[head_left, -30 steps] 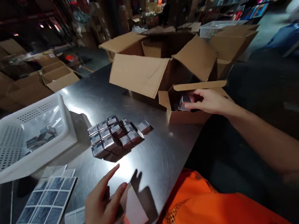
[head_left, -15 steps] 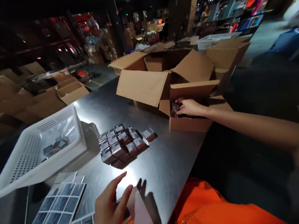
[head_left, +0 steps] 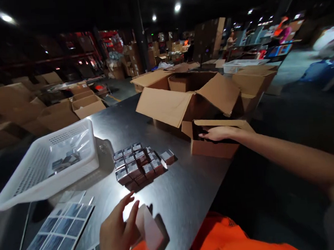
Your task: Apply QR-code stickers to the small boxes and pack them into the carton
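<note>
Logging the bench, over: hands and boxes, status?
Right hand reaching into small carton, fingers hidden. Left hand open, resting on card. Small foil boxes clustered mid-table, untouched. Nothing between.

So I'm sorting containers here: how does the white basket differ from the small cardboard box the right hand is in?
The white plastic basket is perforated, wide and shallow, while the small cardboard box is brown, solid-walled and has flaps. The basket sits at the table's left side untouched; the box sits at the right edge with the right hand reaching in. Both are open-topped and rest on the metal table.
</note>
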### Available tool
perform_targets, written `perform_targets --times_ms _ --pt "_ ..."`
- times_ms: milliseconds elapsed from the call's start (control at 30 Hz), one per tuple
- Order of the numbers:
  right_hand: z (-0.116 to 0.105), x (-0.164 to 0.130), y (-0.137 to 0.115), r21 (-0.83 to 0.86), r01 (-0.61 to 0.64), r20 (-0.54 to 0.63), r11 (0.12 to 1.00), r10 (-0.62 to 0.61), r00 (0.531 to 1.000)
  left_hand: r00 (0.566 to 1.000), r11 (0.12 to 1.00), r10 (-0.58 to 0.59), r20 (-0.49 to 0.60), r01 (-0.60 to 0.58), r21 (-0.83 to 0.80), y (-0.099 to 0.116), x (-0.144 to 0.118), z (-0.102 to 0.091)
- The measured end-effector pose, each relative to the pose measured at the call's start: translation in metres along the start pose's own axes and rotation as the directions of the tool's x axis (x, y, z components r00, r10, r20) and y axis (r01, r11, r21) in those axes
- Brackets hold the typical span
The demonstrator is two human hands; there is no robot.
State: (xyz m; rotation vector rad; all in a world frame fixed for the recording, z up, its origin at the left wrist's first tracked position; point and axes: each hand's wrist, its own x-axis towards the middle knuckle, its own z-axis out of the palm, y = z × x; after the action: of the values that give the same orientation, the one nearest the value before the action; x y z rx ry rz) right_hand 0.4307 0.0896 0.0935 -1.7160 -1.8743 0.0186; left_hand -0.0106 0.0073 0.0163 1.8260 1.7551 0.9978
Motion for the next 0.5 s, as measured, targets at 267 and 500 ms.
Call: perform_targets --times_ms 267,500 --pt "0.073 -0.066 -0.161 0.561 0.364 0.106 0.744 -0.5 0.859 0.977 0.994 0.092 -0.194 -0.079 0.077 0.007 0.003 -0.002" --pt "0.15 -0.059 -0.223 0.763 -0.054 0.451 0.644 -0.471 0.758 0.968 0.992 0.055 -0.245 -0.025 0.123 0.008 0.007 -0.007"
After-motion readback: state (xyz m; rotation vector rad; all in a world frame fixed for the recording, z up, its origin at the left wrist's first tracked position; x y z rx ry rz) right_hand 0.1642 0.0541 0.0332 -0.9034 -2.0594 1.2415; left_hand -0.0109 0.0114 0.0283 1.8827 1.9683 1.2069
